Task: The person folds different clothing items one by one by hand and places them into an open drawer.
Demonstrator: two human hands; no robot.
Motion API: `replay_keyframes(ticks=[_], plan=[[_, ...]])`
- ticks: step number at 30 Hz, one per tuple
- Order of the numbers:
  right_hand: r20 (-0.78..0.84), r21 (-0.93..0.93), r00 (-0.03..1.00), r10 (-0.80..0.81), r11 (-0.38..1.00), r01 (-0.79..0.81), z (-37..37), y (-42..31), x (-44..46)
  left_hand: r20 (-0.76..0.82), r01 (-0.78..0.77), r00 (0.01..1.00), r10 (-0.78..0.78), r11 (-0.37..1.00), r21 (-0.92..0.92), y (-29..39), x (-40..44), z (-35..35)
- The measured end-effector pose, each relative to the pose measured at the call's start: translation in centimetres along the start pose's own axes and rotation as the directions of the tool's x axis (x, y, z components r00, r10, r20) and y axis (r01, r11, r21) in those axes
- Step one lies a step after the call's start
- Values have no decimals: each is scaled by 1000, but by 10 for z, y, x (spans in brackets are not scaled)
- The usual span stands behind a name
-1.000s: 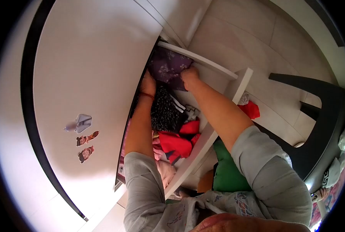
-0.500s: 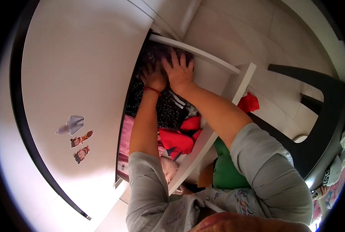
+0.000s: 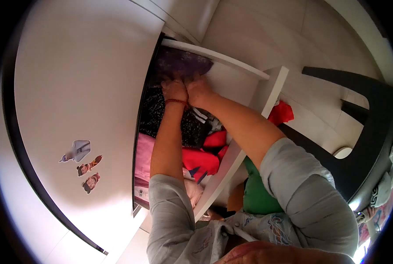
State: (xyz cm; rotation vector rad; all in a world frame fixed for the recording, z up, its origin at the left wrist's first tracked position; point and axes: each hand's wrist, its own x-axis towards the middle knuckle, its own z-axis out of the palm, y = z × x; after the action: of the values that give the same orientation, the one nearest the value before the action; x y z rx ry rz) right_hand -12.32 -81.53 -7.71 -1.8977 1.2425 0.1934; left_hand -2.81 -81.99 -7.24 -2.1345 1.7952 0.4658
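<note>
My left hand point(image 3: 175, 91), with a red beaded bracelet at the wrist, is inside an open white drawer. Close beside it is my right hand point(image 3: 199, 91). Both hands have their fingers curled down at the near edge of a dark purple patterned cloth point(image 3: 183, 60); the fingertips are blurred and partly hidden. Under and in front of the wrists is a black cloth with white specks point(image 3: 151, 113). Nearer to me in the drawer are a red garment point(image 3: 201, 162), a pink cloth point(image 3: 144, 152) and a pale pink cloth point(image 3: 193, 192).
The drawer's front panel point(image 3: 273, 90) stands between the clothes and my body. A white cabinet surface with cartoon stickers point(image 3: 87, 166) is on the left. On the right are a black chair point(image 3: 359, 174) and a red cloth point(image 3: 281, 112). A green cushion-like thing point(image 3: 259, 193) lies by my body.
My hands were spread flat on the purple cloth; now they have drawn back toward me with fingers curled. More of that cloth shows, and the view has shifted slightly.
</note>
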Motion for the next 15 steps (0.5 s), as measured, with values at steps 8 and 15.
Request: replay_keyframes(ticks=[8,15], plan=[[-63,-76,997,-42,996,37,36,10,20,-329,-162,939,99,972,-170,-14,0,11],[-200,-34,956,-213,977,211,44,30,36,-419,-440,880,225,718,-539,-13,-73,-19]])
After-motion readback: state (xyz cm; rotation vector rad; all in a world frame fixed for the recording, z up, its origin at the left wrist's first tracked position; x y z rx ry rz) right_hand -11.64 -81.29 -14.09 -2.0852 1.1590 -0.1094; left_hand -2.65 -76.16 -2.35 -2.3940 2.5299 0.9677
